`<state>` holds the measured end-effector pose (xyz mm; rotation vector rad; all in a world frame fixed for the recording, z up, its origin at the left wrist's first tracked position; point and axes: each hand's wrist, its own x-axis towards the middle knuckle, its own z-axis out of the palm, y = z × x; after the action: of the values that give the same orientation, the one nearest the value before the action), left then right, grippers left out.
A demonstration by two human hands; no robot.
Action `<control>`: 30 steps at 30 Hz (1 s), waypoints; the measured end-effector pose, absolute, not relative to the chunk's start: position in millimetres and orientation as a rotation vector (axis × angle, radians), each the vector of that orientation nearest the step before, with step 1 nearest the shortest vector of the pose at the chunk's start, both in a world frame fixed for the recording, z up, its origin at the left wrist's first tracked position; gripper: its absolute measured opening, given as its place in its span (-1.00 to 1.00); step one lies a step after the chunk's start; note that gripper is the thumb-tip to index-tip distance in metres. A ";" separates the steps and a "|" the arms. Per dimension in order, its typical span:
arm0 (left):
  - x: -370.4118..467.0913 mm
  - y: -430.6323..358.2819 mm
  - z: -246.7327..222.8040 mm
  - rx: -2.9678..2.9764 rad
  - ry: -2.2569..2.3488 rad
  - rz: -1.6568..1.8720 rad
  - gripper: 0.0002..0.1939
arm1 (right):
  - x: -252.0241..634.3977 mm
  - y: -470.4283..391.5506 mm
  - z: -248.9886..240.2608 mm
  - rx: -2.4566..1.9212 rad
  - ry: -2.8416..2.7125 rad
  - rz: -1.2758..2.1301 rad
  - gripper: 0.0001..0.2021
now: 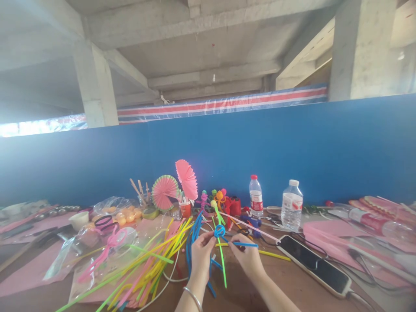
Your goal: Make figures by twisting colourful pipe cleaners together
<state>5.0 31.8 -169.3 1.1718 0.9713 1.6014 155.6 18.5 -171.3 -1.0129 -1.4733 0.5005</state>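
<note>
My left hand (pixel 202 252), with a bracelet at the wrist, pinches the left side of a blue pipe cleaner (pixel 219 231) wound into a small round coil. My right hand (pixel 246 255) is closed on the straight tail of this blue pipe cleaner, whose end sticks out to the right. A light green pipe cleaner (pixel 222 264) hangs below the coil; whether it is joined to it, I cannot tell. Just behind stands a small yellow-green pipe cleaner figure (pixel 216 209). A bundle of blue pipe cleaners (pixel 194 234) lies beside my left hand, partly hidden by it.
Yellow, green and pink pipe cleaners (pixel 152 264) spread across the left of the table. A phone (pixel 315 264) with a cable lies to the right. Two water bottles (pixel 291 208) stand behind, near colourful figures (pixel 204 199) and pink paper fans (pixel 165 192). A blue partition (pixel 227 151) rises beyond.
</note>
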 end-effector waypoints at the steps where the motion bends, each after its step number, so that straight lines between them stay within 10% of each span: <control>1: 4.3 30.8 -168.2 1.242 1.020 1.594 -0.72 | 154.6 15.5 -170.0 -0.998 -1.544 0.423 -0.88; 30: 22.9 7.7 -153.2 1.518 0.717 1.062 -0.78 | 160.6 23.3 -164.9 -0.714 -1.070 1.253 -0.69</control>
<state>22.9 7.7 -153.2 1.5181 0.7171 1.0619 160.6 23.3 -164.9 -0.7141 -1.0696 1.2528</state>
